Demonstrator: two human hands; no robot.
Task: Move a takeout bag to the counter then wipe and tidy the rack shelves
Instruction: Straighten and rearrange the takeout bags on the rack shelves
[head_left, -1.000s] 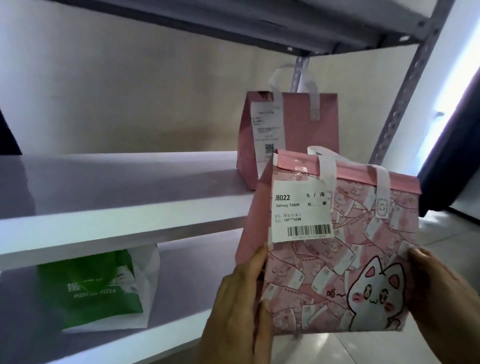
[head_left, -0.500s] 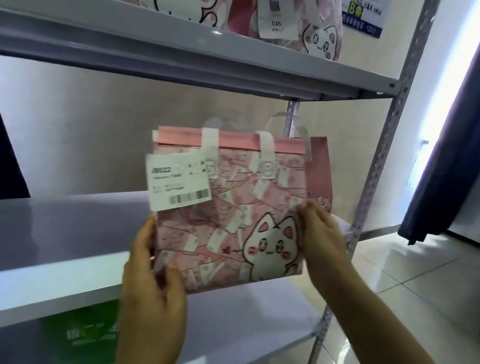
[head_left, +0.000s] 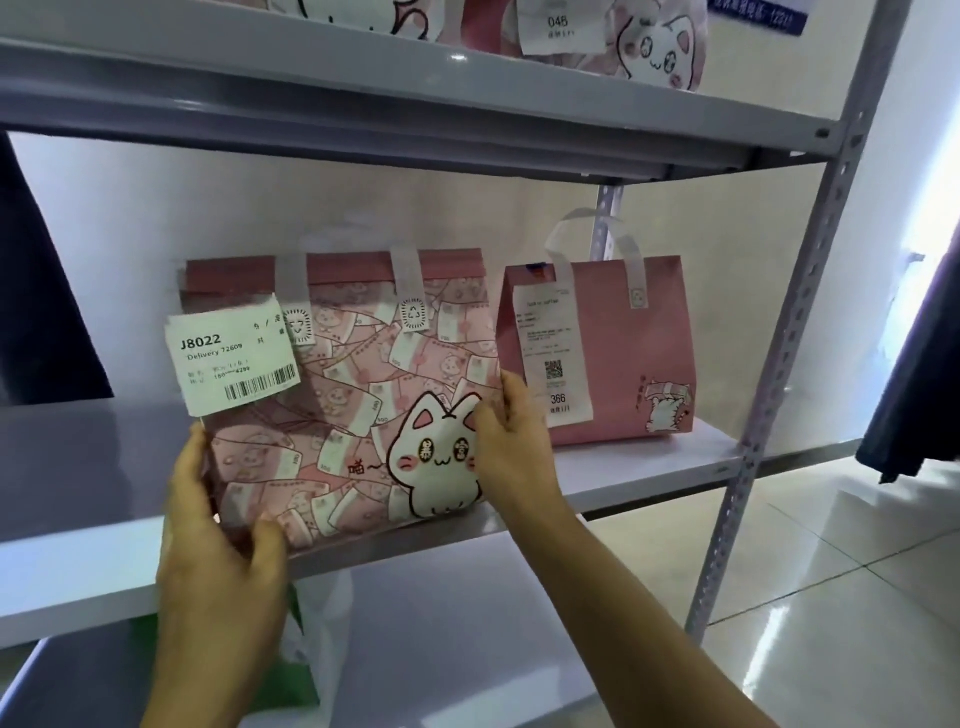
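Note:
I hold a pink takeout bag (head_left: 353, 405) with a cat print and a white label reading J8022 over the front of the middle rack shelf (head_left: 649, 467). My left hand (head_left: 213, 561) grips its lower left corner, thumb on the front. Gripping the bag's right edge beside the cat drawing is my right hand (head_left: 511, 447). The bag's base is level with the shelf's front edge; whether it rests on the shelf I cannot tell.
A plain pink bag (head_left: 623, 353) with a long receipt stands on the same shelf to the right. More cat bags (head_left: 660, 41) sit on the shelf above. A green and white bag (head_left: 306, 670) lies on the lower shelf. A metal upright (head_left: 789, 332) stands right; tiled floor beyond.
The bag has gone up from below shelf level and leftwards to the middle shelf's front. My view has risen, so the upper shelf and the plain pink bag show.

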